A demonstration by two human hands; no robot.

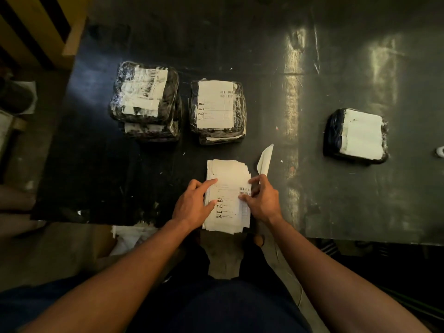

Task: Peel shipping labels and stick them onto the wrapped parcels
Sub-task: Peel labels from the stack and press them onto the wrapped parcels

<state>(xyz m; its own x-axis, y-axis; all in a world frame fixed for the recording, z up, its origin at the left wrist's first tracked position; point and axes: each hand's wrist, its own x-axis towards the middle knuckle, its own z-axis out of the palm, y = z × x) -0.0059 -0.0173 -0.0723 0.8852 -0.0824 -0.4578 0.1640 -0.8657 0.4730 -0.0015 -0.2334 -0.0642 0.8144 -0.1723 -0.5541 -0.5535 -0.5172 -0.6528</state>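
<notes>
Label stack [228,186] sits at desk [336,68] near edge; left hand [192,207] rests w/ straight fingers on top sheet, right hand [263,200] has its grip pinched on a curled white strip [265,159] at stack's right side. Top label: barcodes + small icons, text too blurry to read. Wrapped parcels: left pile [145,99] w/ barcode strips, middle pile [217,109] w/ full label, lone parcel [356,135] far right w/ blank-looking label.

Dark bench [312,56], worn and scuffed, shining glossy at its right side, matt black toward the left edge. Parcels [145,102] in crinkly clear plastic film, glinting over dark contents. Labels [228,174] at the near edge are matt white paper, edges ragged. A smooth white paper strip [265,159] curls beside them.
</notes>
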